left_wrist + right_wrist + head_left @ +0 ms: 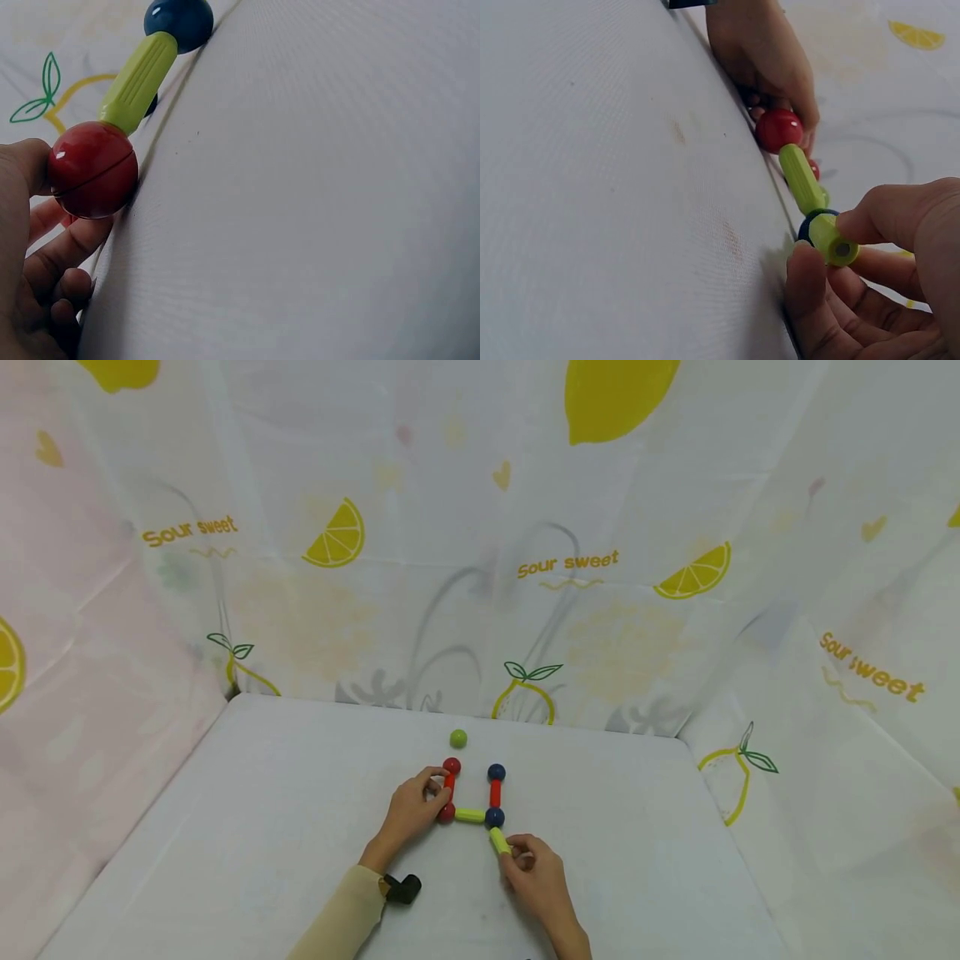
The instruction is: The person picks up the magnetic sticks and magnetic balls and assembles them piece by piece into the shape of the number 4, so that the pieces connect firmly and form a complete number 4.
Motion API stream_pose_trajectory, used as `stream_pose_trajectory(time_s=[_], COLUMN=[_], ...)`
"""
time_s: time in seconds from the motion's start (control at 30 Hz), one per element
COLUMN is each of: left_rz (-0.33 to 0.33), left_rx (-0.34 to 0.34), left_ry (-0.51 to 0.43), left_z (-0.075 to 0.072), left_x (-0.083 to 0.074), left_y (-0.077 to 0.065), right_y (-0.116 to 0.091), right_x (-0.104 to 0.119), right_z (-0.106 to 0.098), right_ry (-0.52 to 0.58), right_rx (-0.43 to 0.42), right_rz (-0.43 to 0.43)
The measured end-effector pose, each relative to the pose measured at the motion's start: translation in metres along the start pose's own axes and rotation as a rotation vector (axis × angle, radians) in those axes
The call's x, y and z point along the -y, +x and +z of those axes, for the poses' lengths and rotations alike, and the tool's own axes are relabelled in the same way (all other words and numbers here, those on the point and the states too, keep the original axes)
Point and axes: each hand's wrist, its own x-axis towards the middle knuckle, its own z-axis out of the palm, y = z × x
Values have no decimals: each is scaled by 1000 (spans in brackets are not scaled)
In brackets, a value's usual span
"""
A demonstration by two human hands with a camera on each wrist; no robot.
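Note:
My left hand [409, 807] grips the red rod [449, 787] that links a far red ball [452, 766] and a near red ball [446, 812]. In the left wrist view its thumb lies against the near red ball [94, 171]. From that ball a yellow-green rod [470, 816] runs across to the near blue ball [494, 817]. Another red rod [495, 793] joins this one to the far blue ball [497, 772]. My right hand [542, 878] pinches a second yellow-green rod [499, 841], its far end at the near blue ball; contact is unclear. A grey disc [843, 250] shows in its other end.
A loose green ball [458, 738] lies behind the far red ball, towards the back of the white table [225, 835]. A lemon-printed cloth [420, 635] hangs along the back and sides. On the left wrist sits a black device [405, 889].

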Motion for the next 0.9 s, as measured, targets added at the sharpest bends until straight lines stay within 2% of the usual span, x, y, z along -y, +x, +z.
stream_pose_trajectory(time_s=[0.2, 0.4, 0.6, 0.9], left_rz=[4, 0, -2, 5], left_rx=[0, -1, 1, -7], left_ry=[-5, -2, 1, -15], left_z=[0, -1, 0, 0], left_x=[0, 0, 1, 1], left_y=[1, 1, 1, 0], right_y=[-1, 1, 3, 6], right_x=[0, -1, 0, 0], right_z=[1, 5, 8, 7], right_ry=[42, 23, 5, -46], right_rx=[-18, -27, -8, 39], right_rz=[9, -28, -58, -45])
